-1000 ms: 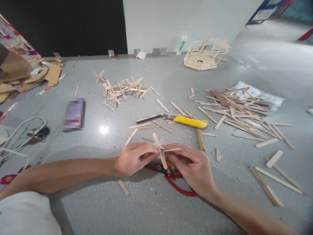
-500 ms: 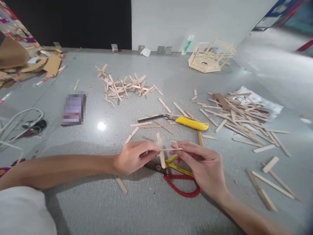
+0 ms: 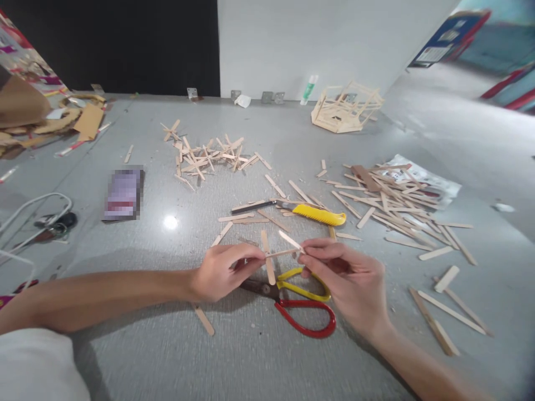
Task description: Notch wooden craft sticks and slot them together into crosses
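My left hand (image 3: 225,269) pinches the left end of a crossed pair of wooden sticks (image 3: 268,262). At its other end, my right hand (image 3: 345,275) closes thumb and finger around a small light stick (image 3: 290,240), which meets the crossed piece at the fingertips. Under both hands lie scissors with one yellow and one red handle (image 3: 307,334). Just beyond them a yellow utility knife (image 3: 320,213) rests among loose sticks.
Piles of sticks lie at the back (image 3: 209,156) and on the right (image 3: 401,203). A hexagonal stick frame (image 3: 340,120) and a glue tube (image 3: 309,90) stand near the wall. A phone (image 3: 122,194), cables and cardboard (image 3: 89,121) are on the left.
The small stick at my right fingertips has turned and now points up and to the left. The camera view has shifted slightly. Both hands keep their pinch.
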{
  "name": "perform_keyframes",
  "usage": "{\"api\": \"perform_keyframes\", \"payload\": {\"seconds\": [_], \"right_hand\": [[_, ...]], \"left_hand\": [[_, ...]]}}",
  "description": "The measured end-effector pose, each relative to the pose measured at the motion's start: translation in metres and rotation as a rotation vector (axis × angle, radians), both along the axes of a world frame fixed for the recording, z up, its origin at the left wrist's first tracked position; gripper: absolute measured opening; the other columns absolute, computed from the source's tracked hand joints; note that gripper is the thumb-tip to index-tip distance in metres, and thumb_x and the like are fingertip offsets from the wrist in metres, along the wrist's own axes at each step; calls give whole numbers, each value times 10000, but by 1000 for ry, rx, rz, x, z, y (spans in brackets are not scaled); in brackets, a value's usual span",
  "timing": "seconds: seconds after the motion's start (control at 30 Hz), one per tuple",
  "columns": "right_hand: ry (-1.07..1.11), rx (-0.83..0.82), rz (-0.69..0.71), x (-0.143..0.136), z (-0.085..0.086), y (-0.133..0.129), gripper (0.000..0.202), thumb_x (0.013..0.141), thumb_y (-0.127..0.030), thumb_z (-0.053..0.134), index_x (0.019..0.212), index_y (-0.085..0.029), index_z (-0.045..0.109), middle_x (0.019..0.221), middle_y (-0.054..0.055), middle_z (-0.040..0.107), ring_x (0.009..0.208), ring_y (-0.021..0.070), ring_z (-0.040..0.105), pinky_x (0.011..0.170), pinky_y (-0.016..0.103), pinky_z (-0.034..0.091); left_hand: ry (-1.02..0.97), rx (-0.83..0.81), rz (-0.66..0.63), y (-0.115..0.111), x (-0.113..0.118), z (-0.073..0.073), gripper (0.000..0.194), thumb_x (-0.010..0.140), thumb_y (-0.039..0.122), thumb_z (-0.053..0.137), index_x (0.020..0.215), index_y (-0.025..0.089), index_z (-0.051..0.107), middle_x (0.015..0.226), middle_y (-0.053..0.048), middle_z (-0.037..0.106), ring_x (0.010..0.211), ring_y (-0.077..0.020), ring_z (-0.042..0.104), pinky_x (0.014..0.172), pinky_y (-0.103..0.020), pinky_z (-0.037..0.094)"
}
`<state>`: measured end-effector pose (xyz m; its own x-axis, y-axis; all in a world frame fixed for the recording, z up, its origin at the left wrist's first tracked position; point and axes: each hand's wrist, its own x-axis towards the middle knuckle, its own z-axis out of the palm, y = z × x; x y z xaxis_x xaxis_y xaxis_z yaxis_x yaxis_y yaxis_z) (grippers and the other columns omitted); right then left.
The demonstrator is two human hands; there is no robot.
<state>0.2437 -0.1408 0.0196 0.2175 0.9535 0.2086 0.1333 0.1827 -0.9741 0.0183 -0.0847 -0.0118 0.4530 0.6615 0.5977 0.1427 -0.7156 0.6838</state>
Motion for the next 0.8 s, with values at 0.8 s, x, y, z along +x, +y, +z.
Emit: {"api": "perform_keyframes", "payload": {"seconds": [0.8], "right_hand": [[-505, 416, 46, 7, 2, -1, 195, 867, -68, 744, 841, -261, 737, 872, 39, 797, 697, 189, 754, 620, 309, 641]], "left_hand": [[-79, 32, -76, 4, -2, 3, 81, 1021, 186, 617, 1012, 188, 698, 835, -24, 787, 624, -93, 691, 577, -162, 537]]}}
